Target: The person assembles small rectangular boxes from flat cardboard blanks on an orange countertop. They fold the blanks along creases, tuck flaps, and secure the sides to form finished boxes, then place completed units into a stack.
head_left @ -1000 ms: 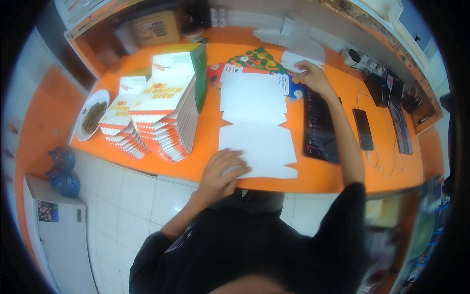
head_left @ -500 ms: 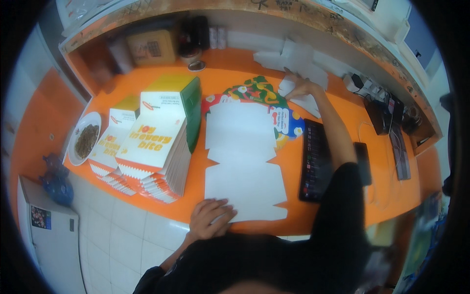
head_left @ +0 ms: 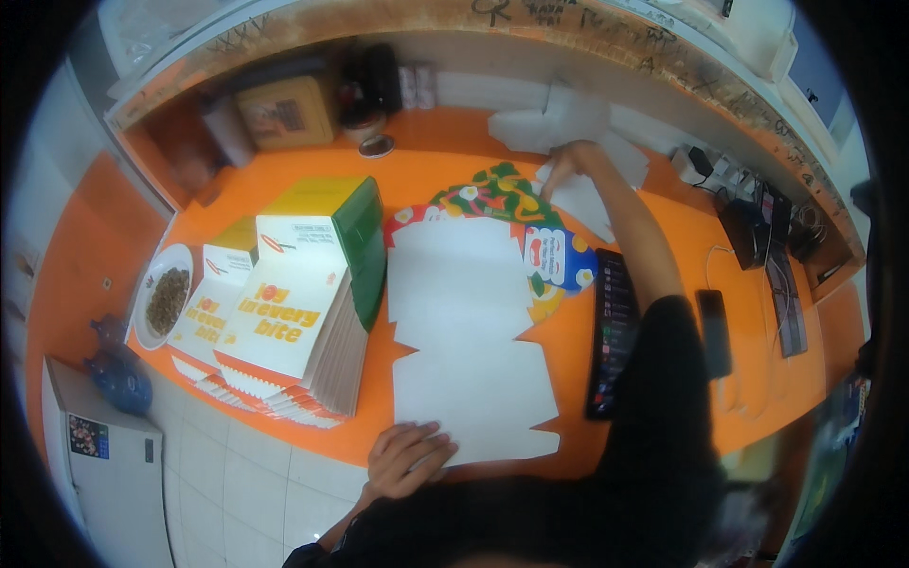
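A white die-cut box blank (head_left: 460, 284) lies flat on the orange desk in front of me, creased across its middle. My left hand (head_left: 407, 459) rests on its near left corner, fingers laid over the card and thumb hidden. Farther off, my right arm stretches to more white box blanks (head_left: 585, 201) at the back of the desk. There my right hand (head_left: 578, 166) has its fingers bent down and closed at the left edge of the nearest one. Colourful printed card (head_left: 502, 194) in green, red and blue sticks out from beneath the front blank.
Stacked white, yellow and green printed boxes (head_left: 284, 312) stand at left, beside a bowl of brown pellets (head_left: 169, 298). A dark tablet-like screen (head_left: 611, 331) and a phone (head_left: 714, 331) lie at right. Power sockets and cables (head_left: 724, 175) sit at the back right.
My right hand has gone from outspread fingers to fingers bent down at the back blank's edge. My left hand stays on the front blank's corner. The view has shifted slightly.
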The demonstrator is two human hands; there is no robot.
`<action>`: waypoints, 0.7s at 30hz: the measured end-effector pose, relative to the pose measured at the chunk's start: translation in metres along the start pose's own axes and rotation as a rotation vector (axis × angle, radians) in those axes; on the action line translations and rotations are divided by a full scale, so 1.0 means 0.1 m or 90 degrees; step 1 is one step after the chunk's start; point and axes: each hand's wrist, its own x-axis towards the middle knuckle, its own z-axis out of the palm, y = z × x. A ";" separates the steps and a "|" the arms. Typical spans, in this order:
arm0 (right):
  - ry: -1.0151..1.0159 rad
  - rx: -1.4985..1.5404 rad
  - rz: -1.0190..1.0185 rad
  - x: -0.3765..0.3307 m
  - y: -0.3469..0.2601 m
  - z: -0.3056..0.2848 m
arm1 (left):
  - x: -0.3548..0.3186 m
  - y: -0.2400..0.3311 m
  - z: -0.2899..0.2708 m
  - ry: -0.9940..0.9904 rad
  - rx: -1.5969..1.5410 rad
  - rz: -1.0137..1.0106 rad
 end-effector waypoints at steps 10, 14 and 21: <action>0.191 -0.103 -0.096 -0.18 0.14 0.21 | -0.02 -0.04 0.04 0.029 -0.025 0.026; 0.376 -0.113 -0.129 -0.10 0.32 0.48 | -0.01 -0.04 0.06 0.056 -0.020 0.028; 0.608 -0.035 -0.160 -0.52 0.71 0.42 | 0.00 0.00 0.05 0.044 -0.038 -0.003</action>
